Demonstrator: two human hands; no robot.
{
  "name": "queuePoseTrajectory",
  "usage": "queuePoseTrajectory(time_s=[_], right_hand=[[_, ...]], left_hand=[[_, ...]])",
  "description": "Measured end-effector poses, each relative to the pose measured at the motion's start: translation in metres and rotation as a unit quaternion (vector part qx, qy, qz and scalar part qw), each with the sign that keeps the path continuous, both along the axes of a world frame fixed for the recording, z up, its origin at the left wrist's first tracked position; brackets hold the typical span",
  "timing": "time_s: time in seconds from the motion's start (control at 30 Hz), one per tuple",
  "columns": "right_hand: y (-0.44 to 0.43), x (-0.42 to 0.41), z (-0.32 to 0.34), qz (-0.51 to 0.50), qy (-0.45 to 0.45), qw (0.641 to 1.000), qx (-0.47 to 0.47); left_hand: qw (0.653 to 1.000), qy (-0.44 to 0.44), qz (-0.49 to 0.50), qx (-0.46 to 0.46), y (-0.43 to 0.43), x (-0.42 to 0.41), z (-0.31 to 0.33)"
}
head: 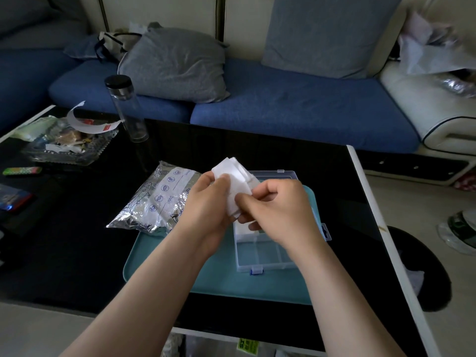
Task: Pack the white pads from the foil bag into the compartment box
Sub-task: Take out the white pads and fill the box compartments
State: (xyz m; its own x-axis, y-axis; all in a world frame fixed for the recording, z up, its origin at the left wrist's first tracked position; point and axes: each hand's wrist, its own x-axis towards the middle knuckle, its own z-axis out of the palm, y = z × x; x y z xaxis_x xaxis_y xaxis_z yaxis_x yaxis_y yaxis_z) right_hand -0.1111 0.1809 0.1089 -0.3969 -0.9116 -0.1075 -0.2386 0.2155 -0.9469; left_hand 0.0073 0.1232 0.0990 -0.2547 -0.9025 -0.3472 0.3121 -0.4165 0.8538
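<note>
Home living room, blue-cushioned sofa (296, 106) with cream arms, loose grey pillow (175, 65) and tote bag (113, 45) on its seat, low black glass coffee table (77, 240) in front, bearing a clear black-capped bottle (126, 109) and a glass dish (67, 153) of household clutter.

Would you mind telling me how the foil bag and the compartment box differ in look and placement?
The foil bag is crinkled, opaque silver; the compartment box is rigid, clear plastic with a blue clasp. The bag lies partly off the teal tray onto the black table; the box sits wholly on the tray. Both rest on the tray, unheld.
</note>
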Motion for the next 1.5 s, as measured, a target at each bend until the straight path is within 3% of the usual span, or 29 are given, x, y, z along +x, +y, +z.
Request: queuePoseTrajectory(time_s=[0.13,0.33,0.53,0.9,1.1,1.3,1.5], right_hand=[[0.001,-0.007,0.003,-0.024,-0.045,0.999,-0.018],[0.0,-0.016,-0.001,-0.014,0.019,0.993,-0.113],[-0.005,-0.017,-0.013,-0.076,0.061,0.989,-0.11],[-0.009,-0.013,-0.016,-0.125,0.06,0.985,-0.099],[-0.006,-0.016,-0.013,-0.089,0.123,0.987,-0.05],[-0.004,-0.017,-0.013,-0.092,0.16,0.976,-0.118],[-0.004,-0.022,-0.009,-0.139,0.076,0.974,-0.164]], left_hand=[[1.0,-0.024,0.015,-0.01,-0.005,0.003,-0.002],[0.989,-0.104,-0.077,-0.064,-0.001,0.011,-0.001],[0.983,-0.082,-0.15,-0.073,0.005,0.009,0.003],[0.983,-0.041,-0.171,-0.049,0.004,0.008,0.005],[0.969,-0.11,-0.191,-0.114,0.004,0.011,0.0],[0.959,-0.138,-0.192,-0.154,0.003,0.01,-0.005],[0.968,-0.135,-0.166,-0.134,-0.003,0.01,-0.012]])
